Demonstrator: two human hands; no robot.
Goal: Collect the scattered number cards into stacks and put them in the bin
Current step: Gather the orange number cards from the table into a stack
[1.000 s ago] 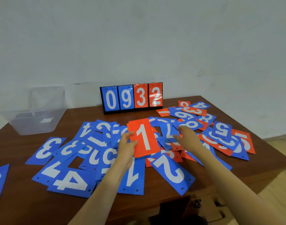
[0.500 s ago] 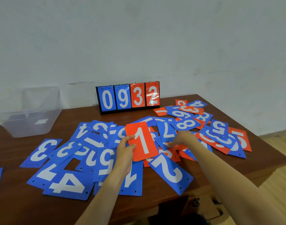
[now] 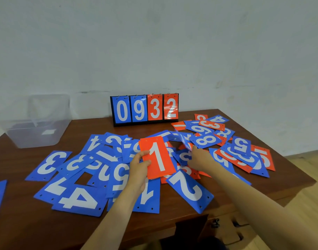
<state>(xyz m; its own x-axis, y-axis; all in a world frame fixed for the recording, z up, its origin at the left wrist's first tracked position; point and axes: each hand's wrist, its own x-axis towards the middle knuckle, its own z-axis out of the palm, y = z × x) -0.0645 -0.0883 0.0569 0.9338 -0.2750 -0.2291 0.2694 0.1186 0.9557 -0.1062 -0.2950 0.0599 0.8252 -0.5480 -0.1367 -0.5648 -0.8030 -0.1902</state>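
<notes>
While the left hand (image 3: pixel 138 170) holds the red 1 card (image 3: pixel 157 159) above the pile, thumb on its face, the right hand (image 3: pixel 199 158) has its fingers (image 3: pixel 193 148) pinching the edge of a blurry blue card (image 3: pixel 182 141). Other number cards (image 3: pixel 77 199) lie scattered over the table (image 3: pixel 82 127); the clear bin (image 3: pixel 33 139) sits far left, well apart.

**Bare Hands, Bare Forearms**

The person's left hand (image 3: pixel 137 170) and right hand (image 3: pixel 199 158) are bare. The left forearm (image 3: pixel 109 213) and right forearm (image 3: pixel 254 204) are also uncovered along their whole visible length. The fingernails are too small to make out.
</notes>
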